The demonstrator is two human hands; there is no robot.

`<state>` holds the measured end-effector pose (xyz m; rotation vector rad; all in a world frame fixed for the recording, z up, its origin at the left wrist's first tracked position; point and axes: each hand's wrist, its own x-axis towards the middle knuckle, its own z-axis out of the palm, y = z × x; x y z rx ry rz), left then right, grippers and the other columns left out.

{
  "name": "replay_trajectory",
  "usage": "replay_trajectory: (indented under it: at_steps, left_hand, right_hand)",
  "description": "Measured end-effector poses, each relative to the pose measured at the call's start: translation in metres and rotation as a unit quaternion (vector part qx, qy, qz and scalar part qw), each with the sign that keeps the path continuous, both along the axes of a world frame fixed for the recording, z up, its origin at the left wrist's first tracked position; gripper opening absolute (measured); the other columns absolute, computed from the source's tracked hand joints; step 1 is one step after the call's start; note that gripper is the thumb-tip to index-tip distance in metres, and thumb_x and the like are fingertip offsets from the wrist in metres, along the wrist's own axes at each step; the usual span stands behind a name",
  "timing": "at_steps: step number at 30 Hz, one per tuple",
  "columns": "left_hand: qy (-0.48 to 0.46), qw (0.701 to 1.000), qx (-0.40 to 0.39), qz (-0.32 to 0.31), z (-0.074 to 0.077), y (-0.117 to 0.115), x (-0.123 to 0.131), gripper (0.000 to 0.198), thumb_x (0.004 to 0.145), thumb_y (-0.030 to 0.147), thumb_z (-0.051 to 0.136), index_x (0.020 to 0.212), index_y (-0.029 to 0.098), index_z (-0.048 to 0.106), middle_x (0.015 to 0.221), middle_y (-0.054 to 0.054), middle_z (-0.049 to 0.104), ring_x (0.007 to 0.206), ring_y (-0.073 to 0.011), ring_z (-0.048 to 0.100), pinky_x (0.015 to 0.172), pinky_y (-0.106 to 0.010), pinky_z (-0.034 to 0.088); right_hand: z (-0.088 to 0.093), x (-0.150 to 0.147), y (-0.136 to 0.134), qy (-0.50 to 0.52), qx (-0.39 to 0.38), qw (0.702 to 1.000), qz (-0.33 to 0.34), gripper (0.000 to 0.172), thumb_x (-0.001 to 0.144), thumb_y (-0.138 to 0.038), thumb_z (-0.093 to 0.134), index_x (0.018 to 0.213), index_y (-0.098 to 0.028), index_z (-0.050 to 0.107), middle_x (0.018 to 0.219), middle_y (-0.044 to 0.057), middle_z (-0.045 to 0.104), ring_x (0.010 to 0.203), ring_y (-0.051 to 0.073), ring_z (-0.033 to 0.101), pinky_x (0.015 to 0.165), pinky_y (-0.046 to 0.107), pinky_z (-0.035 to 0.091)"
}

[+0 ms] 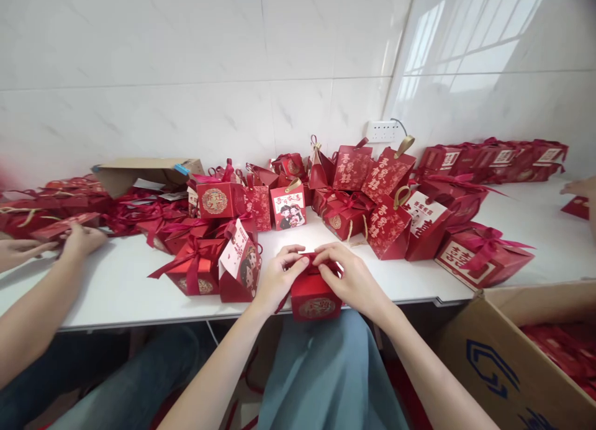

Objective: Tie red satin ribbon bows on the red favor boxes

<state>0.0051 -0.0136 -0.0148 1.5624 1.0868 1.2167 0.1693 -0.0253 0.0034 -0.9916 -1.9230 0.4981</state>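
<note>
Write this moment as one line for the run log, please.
left hand: pinching at red box top | right hand: same box | beyond: more red boxes, white table

This looks like a small packing workshop or a room used as one. A long white table (512, 231) runs along a pale, marble-patterned tiled wall (186, 39) fitted with a white socket strip (382, 131). Dozens of similar red gift boxes (460, 197) crowd the tabletop, many tied with ribbon, some lined up in a row at the far right. A large open carton (459, 349) at the near right holds more red items. A co-worker's forearm (49, 312) at the left suggests shared bench work.
</note>
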Motion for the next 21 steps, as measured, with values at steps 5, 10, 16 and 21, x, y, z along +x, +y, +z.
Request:
replay_trajectory:
  at_steps: [5,10,16,21]
  left_hand:
    - [-0.027,0.999,-0.021,-0.004,0.0021,-0.0022,-0.0003,0.021,0.075,0.037,0.061,0.072,0.018,0.070,0.115,-0.008,0.058,0.110,-0.0234,0.054,0.099,-0.036,0.038]
    - [-0.035,0.999,-0.027,-0.020,0.0036,-0.0035,-0.0022,0.019,0.072,0.036,0.064,0.071,0.018,0.070,0.119,-0.008,0.058,0.111,-0.0240,0.054,0.100,-0.038,0.038]
    - [-0.021,0.999,-0.030,-0.018,0.0028,-0.0022,-0.0054,0.021,0.069,0.038,0.069,0.074,0.018,0.071,0.120,-0.009,0.057,0.112,-0.0251,0.054,0.097,-0.039,0.041]
    - [-0.019,0.999,-0.038,-0.024,0.0013,-0.0011,-0.0057,0.021,0.068,0.037,0.070,0.076,0.018,0.072,0.121,-0.009,0.057,0.111,-0.0246,0.054,0.094,-0.038,0.043]
  right_hand:
    - [-0.0014,0.0010,-0.0027,-0.026,0.002,1.000,-0.012,0.010,0.079,-0.015,0.056,0.079,-0.020,0.065,0.099,0.008,0.061,0.096,0.020,0.060,0.088,0.036,0.047]
    - [-0.0019,-0.0028,0.0005,-0.007,-0.022,0.999,-0.032,0.007,0.080,-0.018,0.059,0.076,-0.020,0.065,0.096,0.008,0.062,0.092,0.019,0.061,0.086,0.035,0.047]
    - [-0.0004,-0.0031,0.0036,0.017,-0.048,0.999,-0.006,0.009,0.081,-0.016,0.058,0.076,-0.021,0.065,0.095,0.006,0.063,0.091,0.018,0.062,0.085,0.034,0.047]
    - [0.0020,-0.0031,0.0043,0.013,-0.065,0.998,-0.014,0.010,0.081,-0.016,0.058,0.076,-0.020,0.066,0.096,0.006,0.064,0.091,0.019,0.062,0.085,0.034,0.047]
